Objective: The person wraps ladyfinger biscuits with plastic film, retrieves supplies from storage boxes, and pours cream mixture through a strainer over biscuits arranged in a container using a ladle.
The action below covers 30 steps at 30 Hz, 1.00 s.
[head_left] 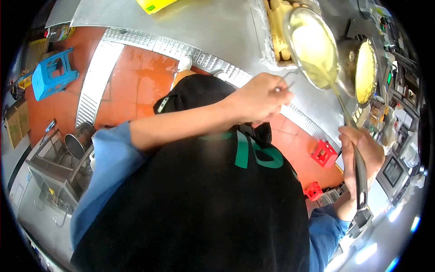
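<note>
My right hand is wrapped round the handle of a large metal ladle. Pale yellow, creamy batter lies in the ladle's bowl, held up over the steel counter. In front of my apron, my left hand is closed in a pinch on a thin metal tool. Only its slim bent ends show, so its exact kind is unclear. Beside the ladle stands a metal pot with yellow batter in it and on its rim. A plastic-lined tray holds several long pale-yellow pieces, partly behind the ladle.
The steel counter runs along the front, with a yellow item at its far edge. On the red tiled floor stand a blue stool, red stools and a metal pot. Cluttered shelving lines the right.
</note>
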Motion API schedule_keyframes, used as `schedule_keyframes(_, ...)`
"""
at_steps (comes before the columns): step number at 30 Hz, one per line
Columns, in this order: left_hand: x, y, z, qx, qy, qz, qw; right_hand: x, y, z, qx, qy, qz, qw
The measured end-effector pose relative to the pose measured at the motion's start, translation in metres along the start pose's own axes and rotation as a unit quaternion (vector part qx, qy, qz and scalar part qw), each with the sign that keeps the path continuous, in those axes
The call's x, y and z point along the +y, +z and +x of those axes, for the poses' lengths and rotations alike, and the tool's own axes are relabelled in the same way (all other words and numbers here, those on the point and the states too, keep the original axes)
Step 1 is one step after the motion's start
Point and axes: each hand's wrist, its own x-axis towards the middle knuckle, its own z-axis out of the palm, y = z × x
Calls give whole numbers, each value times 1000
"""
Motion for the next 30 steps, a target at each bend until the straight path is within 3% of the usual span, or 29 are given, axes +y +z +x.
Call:
schedule_keyframes(8,-21,17,-14,65,16,-22,997,14,-5,5,-41,-92,-2,995)
schedule_keyframes(11,-22,27,-8,76,38,-30,996,21,-5,10,-51,-108,-97,988)
schedule_keyframes(15,-26,36,-1,118,67,-22,991,31,-4,7,-14,-225,-94,970)
schedule_keyframes(16,-26,37,2,127,71,-24,989,38,1,7,-28,-99,-84,991)
schedule_keyframes(18,-23,39,2,140,79,-23,987,39,16,31,14,-94,-88,992)
schedule_keyframes(23,-26,34,1,173,98,2,980,32,3,12,-32,-181,-55,981)
schedule_keyframes(27,-23,29,3,157,110,-8,982,36,21,41,29,-60,0,998)
schedule_keyframes(30,-17,23,10,153,120,-12,981,38,15,27,20,-118,-13,993)
